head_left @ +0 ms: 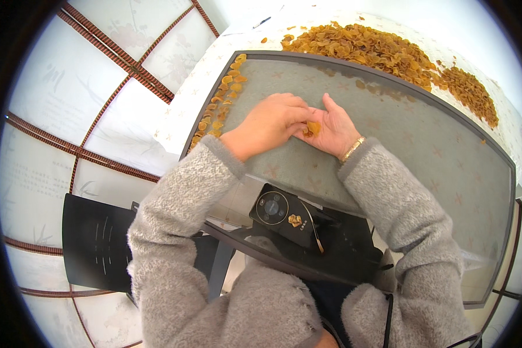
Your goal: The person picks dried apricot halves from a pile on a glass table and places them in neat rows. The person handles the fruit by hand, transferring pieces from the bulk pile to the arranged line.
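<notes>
Both my hands are above a grey, dark-framed sheet or screen (pixel 388 145), close together near its left half. My right hand (pixel 336 130) is turned palm up, cradling a few amber dried slices (pixel 312 129) at its fingers, thumb raised. Against it, the curled fingers of my left hand (pixel 269 124) touch the same slices; their tips are partly hidden. Along the left edge of the frame lie short rows of flat amber slices (pixel 221 103), laid out singly.
Behind the frame, a large heap of amber slices (pixel 365 46) and a smaller heap (pixel 470 90) rest on a white table cover (pixel 182 107). A pen (pixel 261 22) lies at the back. Below my hands is a black device (pixel 272 207) with a round dial. A black chair (pixel 95 243) stands left.
</notes>
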Action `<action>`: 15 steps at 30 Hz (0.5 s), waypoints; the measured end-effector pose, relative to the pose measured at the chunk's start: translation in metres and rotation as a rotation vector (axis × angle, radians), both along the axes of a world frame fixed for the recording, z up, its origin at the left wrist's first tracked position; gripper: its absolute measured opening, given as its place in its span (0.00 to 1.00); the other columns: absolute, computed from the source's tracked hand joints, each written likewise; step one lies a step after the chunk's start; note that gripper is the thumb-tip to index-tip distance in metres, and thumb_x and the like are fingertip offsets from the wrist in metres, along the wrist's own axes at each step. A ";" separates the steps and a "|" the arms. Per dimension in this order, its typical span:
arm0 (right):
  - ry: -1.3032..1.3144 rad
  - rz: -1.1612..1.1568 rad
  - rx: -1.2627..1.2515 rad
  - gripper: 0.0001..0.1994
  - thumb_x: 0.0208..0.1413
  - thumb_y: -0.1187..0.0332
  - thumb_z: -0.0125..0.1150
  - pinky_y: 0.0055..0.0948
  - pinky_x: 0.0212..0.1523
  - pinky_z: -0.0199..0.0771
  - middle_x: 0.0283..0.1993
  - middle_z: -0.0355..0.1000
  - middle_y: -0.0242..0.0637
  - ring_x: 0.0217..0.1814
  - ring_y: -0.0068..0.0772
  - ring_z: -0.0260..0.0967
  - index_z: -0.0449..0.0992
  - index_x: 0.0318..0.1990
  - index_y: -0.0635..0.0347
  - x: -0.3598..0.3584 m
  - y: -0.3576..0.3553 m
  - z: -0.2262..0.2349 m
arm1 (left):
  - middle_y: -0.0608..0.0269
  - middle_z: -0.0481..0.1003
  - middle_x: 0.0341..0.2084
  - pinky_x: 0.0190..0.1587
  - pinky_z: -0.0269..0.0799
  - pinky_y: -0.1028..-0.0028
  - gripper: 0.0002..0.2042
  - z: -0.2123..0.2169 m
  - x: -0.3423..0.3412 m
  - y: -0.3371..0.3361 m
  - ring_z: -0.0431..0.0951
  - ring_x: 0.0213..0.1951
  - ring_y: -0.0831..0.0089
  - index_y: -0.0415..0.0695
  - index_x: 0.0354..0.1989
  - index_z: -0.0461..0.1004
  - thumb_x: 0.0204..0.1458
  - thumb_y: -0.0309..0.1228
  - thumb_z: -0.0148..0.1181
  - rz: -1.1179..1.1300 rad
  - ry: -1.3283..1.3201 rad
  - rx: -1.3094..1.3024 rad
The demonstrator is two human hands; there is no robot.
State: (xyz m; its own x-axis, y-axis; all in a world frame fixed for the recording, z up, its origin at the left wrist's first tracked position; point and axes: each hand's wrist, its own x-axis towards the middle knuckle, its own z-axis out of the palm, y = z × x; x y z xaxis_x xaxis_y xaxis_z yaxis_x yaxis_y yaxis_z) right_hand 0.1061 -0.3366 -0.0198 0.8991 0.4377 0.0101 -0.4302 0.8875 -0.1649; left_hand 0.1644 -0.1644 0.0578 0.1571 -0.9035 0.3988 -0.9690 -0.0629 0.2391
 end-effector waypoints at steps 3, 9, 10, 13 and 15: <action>-0.185 0.077 0.138 0.45 0.67 0.36 0.17 0.41 0.62 0.67 0.57 0.67 0.53 0.56 0.44 0.67 0.57 0.63 0.77 0.005 -0.010 -0.021 | 0.64 0.78 0.35 0.43 0.71 0.62 0.11 -0.004 0.003 -0.013 0.76 0.40 0.60 0.47 0.38 0.80 0.44 0.23 0.65 -0.047 -0.090 0.012; 0.064 -0.058 -0.069 0.39 0.70 0.40 0.23 0.44 0.65 0.64 0.57 0.66 0.50 0.57 0.43 0.66 0.56 0.63 0.76 -0.002 0.002 0.002 | 0.67 0.78 0.33 0.42 0.69 0.64 0.08 -0.008 0.008 -0.010 0.77 0.38 0.62 0.48 0.35 0.80 0.46 0.25 0.65 0.043 -0.103 -0.026; 0.071 -0.080 -0.092 0.41 0.69 0.39 0.21 0.45 0.67 0.62 0.61 0.63 0.53 0.61 0.46 0.63 0.55 0.64 0.77 -0.005 0.005 0.010 | 0.67 0.78 0.33 0.42 0.69 0.65 0.07 -0.007 0.008 -0.010 0.77 0.38 0.62 0.48 0.35 0.80 0.46 0.25 0.65 0.062 -0.097 -0.046; 0.085 -0.122 -0.136 0.45 0.67 0.38 0.17 0.47 0.72 0.57 0.68 0.55 0.61 0.71 0.54 0.54 0.50 0.67 0.81 -0.008 0.008 0.018 | 0.65 0.78 0.30 0.40 0.71 0.66 0.05 0.000 0.017 -0.007 0.77 0.35 0.63 0.46 0.33 0.80 0.48 0.25 0.65 0.089 0.025 -0.096; 0.084 -0.119 -0.128 0.45 0.67 0.38 0.17 0.50 0.73 0.55 0.70 0.51 0.65 0.74 0.58 0.49 0.47 0.68 0.81 -0.006 0.006 0.016 | 0.61 0.78 0.27 0.38 0.71 0.65 0.02 0.003 0.034 -0.002 0.78 0.31 0.62 0.44 0.29 0.80 0.47 0.27 0.66 0.211 0.026 -0.194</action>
State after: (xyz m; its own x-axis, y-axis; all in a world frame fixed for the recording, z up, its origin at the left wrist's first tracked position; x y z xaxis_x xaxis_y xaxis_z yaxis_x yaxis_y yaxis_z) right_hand 0.0997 -0.3305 -0.0036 0.9398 0.3216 -0.1155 -0.3408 0.9070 -0.2474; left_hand 0.1983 -0.1664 0.0612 0.3461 -0.7567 0.5546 -0.9326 -0.2132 0.2912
